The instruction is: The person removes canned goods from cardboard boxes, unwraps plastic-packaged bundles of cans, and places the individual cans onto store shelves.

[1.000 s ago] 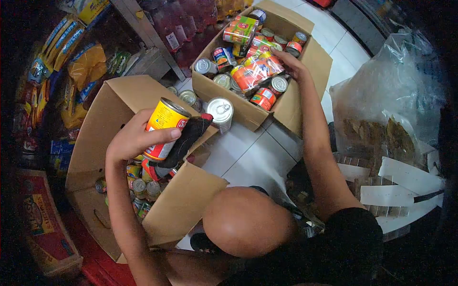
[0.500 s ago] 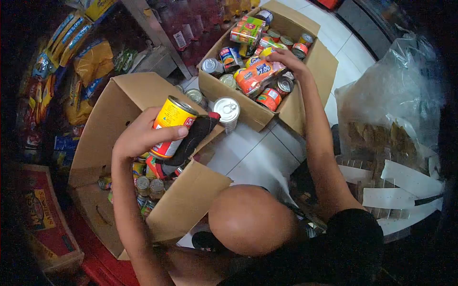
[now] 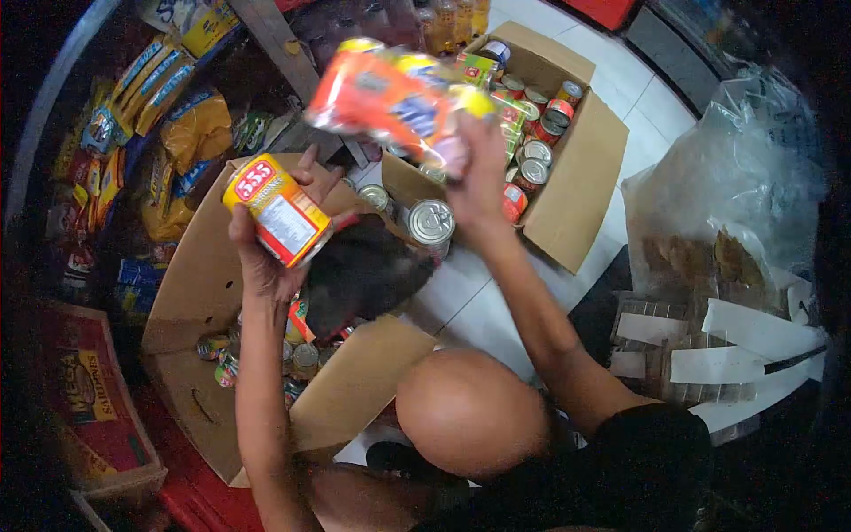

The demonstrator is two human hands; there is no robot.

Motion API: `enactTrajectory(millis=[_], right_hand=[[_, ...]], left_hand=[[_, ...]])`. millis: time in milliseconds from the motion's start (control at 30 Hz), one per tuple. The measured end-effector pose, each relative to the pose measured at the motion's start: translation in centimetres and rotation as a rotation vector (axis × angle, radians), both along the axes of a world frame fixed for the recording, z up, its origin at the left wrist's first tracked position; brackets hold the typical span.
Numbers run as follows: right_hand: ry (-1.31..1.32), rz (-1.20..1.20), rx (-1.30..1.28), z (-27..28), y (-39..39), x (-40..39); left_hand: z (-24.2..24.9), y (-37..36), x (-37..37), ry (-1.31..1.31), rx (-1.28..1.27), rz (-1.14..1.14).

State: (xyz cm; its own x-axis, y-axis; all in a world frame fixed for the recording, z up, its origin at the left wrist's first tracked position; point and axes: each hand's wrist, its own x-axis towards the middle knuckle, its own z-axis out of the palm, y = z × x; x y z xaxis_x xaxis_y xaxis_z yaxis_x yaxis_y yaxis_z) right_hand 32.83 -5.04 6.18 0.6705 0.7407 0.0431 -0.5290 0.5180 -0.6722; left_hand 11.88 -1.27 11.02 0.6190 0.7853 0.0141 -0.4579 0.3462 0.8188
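My left hand (image 3: 269,277) is wrapped round a yellow and red 555 sardine can (image 3: 275,208), which tilts above the left carton (image 3: 191,293). Below that can, a dark, soft-looking black bundle (image 3: 377,266) with a bit of red overlaps the carton's far edge. My right hand (image 3: 479,182) grips one end of an orange shrink-wrapped pack of cans (image 3: 386,102), smeared by motion, over the near left corner of the right carton (image 3: 581,199). Small cans and jars (image 3: 305,356) lie in the left carton. Several cans (image 3: 534,171) fill the right one.
Silver-topped cans (image 3: 431,222) stand on the tiled floor (image 3: 461,306) between the cartons. Snack packets (image 3: 195,133) line the left side. At right stand a clear plastic bag (image 3: 727,177) and plastic trays (image 3: 651,328). A red sardine carton (image 3: 84,381) sits at lower left.
My right hand has lifted the orange pack out of the right carton and swung it left. My left hand has shifted up and left, turning the can's label towards me.
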Motion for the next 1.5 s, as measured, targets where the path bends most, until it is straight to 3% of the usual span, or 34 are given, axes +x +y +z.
enactTrajectory(millis=[67, 100, 133, 200, 333, 400, 467, 533, 600, 667, 733, 800, 833, 900, 933, 1000, 1033, 1100, 1233, 1333, 1467, 1500], right_hand=[[-0.306, -0.028, 0.037, 0.4, -0.2, -3.1], [-0.278, 0.057, 0.068, 1.0, -1.0, -4.7], [-0.531, -0.048, 0.058, 0.9, -0.9, -5.8], [-0.600, 0.064, 0.085, 1.3, -1.6, -6.9], [-0.680, 0.183, 0.120, 0.6, -1.9, -4.8], [-0.749, 0.355, 0.154, 0.5, -2.7, -3.2], [-0.785, 0.298, 0.128, -0.1, -3.1, -2.5], [-0.640, 0.511, 0.054, -0.4, -3.3, -1.9], [-0.582, 0.527, 0.023, -1.7, -3.2, -1.8], [-0.705, 0.550, -0.012, -2.0, -3.7, -1.2], [-0.982, 0.267, -0.173, -3.0, -2.2, 1.1], [-0.822, -0.044, -0.283, -4.3, 0.2, 6.2], [-0.972, -0.264, -0.359, -4.2, 1.4, 9.7], [-1.151, -0.366, -0.701, -5.8, 3.5, 16.2], [-1.158, -0.368, -0.704, -8.6, 4.8, 19.4], [-1.409, -0.282, -1.033, -15.0, 7.2, 23.7], [-1.409, -0.278, -1.035, -15.5, 7.4, 23.4], [-1.249, 0.072, -1.055, -16.5, 8.1, 22.5], [-1.079, 0.007, -0.855, -16.6, 6.4, 23.0], [-0.411, 0.115, -0.840, -16.0, 5.2, 24.6], [-0.525, -0.093, -0.774, -15.1, 5.1, 26.3], [-0.675, -0.247, -0.812, -14.0, 5.0, 26.9]], left_hand=[[-0.2, -0.3, 0.0, -0.085, 0.024, 0.008], [-0.3, -0.8, 0.1, -0.093, 0.048, 0.083], [-0.5, -1.0, 0.0, -0.094, 0.045, 0.082], [-0.9, -1.2, 0.1, -0.002, 0.115, 0.224], [-0.3, -0.4, 0.5, -0.297, -0.136, 0.305], [-0.6, -0.3, 0.8, -0.376, -0.193, 0.275], [-1.4, -0.3, 0.5, -0.327, -0.152, 0.277], [-1.5, 0.0, 0.6, -0.258, -0.159, 0.307], [-1.8, 0.3, 0.6, -0.354, -0.201, 0.298], [-1.7, 0.0, 0.5, -0.377, -0.199, 0.285], [-2.4, 0.3, 0.1, -0.471, -0.157, 0.135], [-2.3, 0.4, 0.2, -0.447, -0.088, 0.113], [-2.3, 0.6, 0.3, -0.431, -0.088, 0.144], [-2.3, 0.5, 0.5, -0.422, -0.098, 0.171], [-2.2, 0.6, 0.4, -0.449, -0.093, 0.123], [-1.9, 0.6, 0.3, -0.476, -0.084, 0.081], [-1.6, 0.3, 0.2, -0.431, -0.114, 0.106], [-2.2, 0.5, 0.4, -0.424, -0.102, 0.141], [-2.1, 0.3, 0.1, -0.416, -0.126, 0.096], [-2.0, 0.1, 0.4, -0.332, -0.135, 0.188], [-2.0, -0.1, 0.1, -0.301, -0.144, 0.232], [-2.1, 0.1, -0.3, -0.311, -0.184, 0.200]])
